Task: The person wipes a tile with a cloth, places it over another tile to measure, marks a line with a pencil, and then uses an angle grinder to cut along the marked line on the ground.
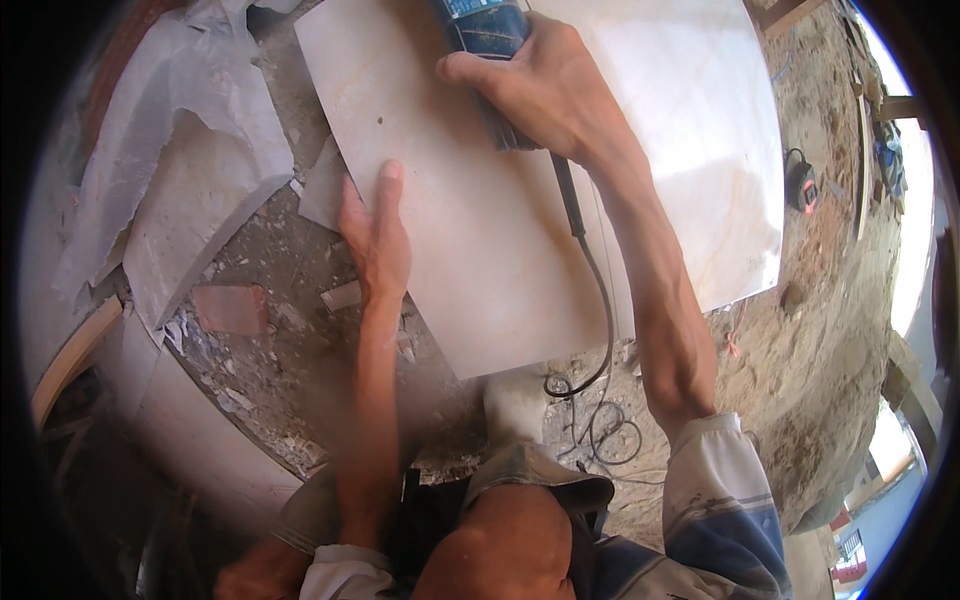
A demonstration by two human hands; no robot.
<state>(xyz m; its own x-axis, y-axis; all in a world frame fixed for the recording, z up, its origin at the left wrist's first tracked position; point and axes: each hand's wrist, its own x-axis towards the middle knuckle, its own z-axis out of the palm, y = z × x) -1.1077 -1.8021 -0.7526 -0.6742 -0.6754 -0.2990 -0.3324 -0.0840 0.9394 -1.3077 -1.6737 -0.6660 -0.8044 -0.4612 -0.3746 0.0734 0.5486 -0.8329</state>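
Observation:
A large pale marbled tile (pixel 520 240) lies flat on the rubble-strewn ground. My left hand (pixel 375 235) presses flat on the tile's left edge, fingers together and pointing away from me. My right hand (pixel 535 85) grips a blue power tool (pixel 485 30) at the tile's far side; only the tool's body shows, its front is cut off by the frame's top. A black cord (pixel 590 270) runs from the tool back across the tile and coils on the ground by my knee.
Broken tile pieces (pixel 190 230) and grey sheet scraps (pixel 170 90) lie to the left. A red brick fragment (pixel 230 308) sits among debris. A tape measure (pixel 802 185) rests on the dirt at right, near wooden planks (pixel 868 160). My bent knee (pixel 510 540) fills the bottom.

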